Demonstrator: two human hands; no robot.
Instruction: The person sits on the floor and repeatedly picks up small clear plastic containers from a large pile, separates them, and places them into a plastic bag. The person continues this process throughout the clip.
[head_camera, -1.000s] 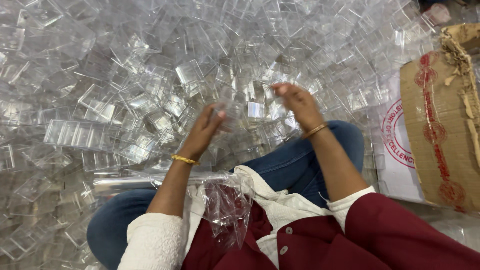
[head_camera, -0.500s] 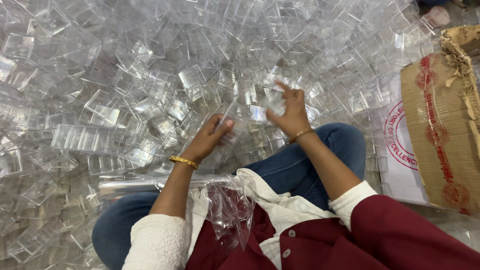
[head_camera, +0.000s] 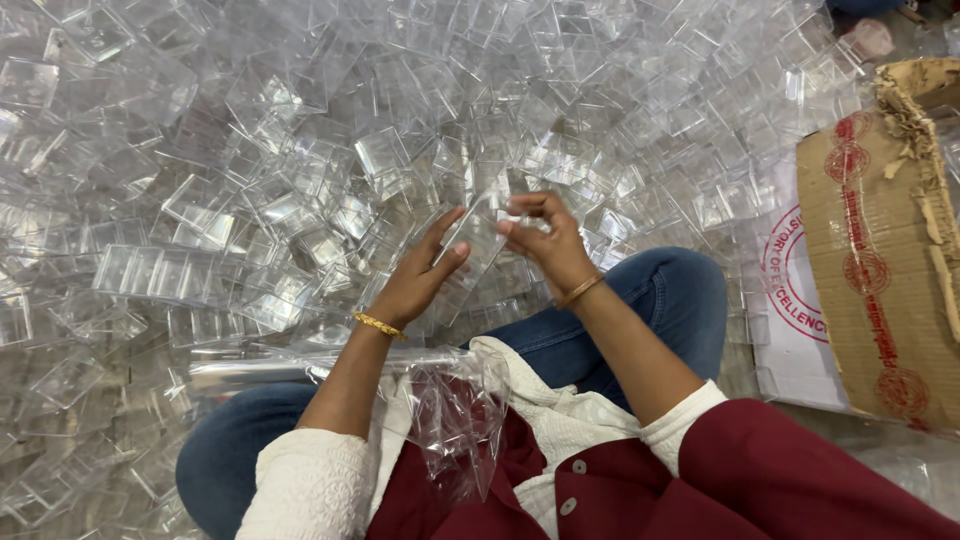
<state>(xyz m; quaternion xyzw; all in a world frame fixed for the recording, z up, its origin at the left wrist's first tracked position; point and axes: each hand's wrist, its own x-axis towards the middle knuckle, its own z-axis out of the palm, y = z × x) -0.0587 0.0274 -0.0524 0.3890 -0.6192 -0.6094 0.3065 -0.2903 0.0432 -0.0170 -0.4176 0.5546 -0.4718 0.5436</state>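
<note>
Both my hands grasp one clear plastic box (head_camera: 478, 235) between them: left hand (head_camera: 420, 280) flat beneath, right hand (head_camera: 545, 235) fingers pinching its upper edge.

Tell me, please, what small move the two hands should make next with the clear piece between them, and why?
Probably press the clear plastic box together between the palms: the left hand backs it flat while the right hand pinches its top edge, both raised above the heap of clear boxes.
</note>
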